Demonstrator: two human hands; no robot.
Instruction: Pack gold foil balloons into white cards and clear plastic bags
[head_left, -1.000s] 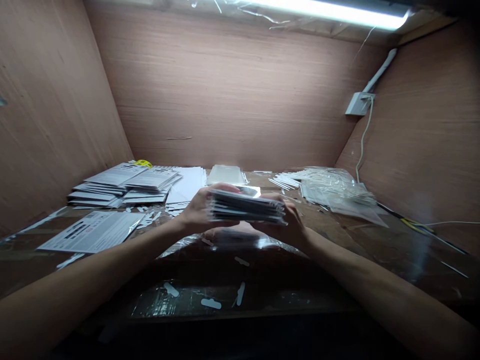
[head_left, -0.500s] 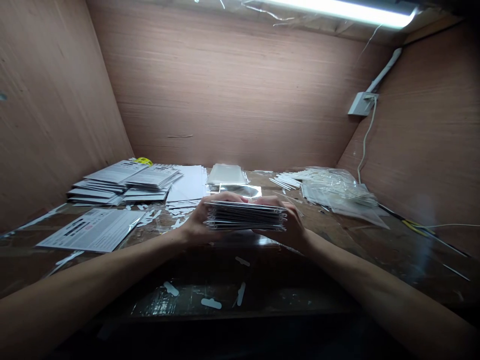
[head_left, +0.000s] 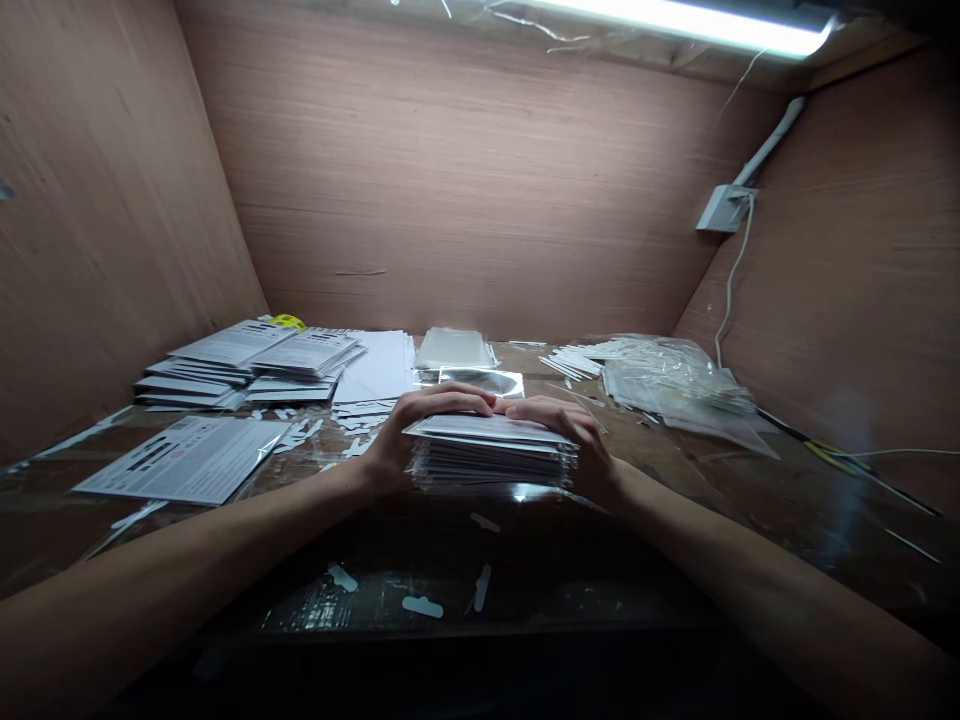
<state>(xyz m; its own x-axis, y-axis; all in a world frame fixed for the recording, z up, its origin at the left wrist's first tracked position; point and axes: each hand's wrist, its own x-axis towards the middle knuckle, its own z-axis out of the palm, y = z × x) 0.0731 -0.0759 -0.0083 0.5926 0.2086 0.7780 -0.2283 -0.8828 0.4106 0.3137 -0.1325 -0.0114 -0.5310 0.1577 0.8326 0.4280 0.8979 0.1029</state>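
A thick stack of white cards in clear sleeves (head_left: pixel 491 455) is between my two hands at the middle of the table. My left hand (head_left: pixel 409 430) wraps round the stack's left side, its fingers bent over the far edge. On the right side my right hand (head_left: pixel 574 430) grips the same stack, with its fingers over the far edge too. The fingertips of both hands nearly meet behind the top card. The stack's front edge faces me, with sleeve edges sticking out at both sides.
Printed card piles (head_left: pixel 225 345) and blank white sheets (head_left: pixel 375 365) lie at the back left, one packaged card (head_left: pixel 184 460) nearer. Clear sleeves (head_left: pixel 452 349) lie behind my hands. A plastic bag (head_left: pixel 675 375) and white strips are at the right. Small white cut-outs (head_left: pixel 422 607) dot the front.
The stack has tilted and lowered, so its top card now shows. My fingers have shifted on its far edge, and both hands still hold it.
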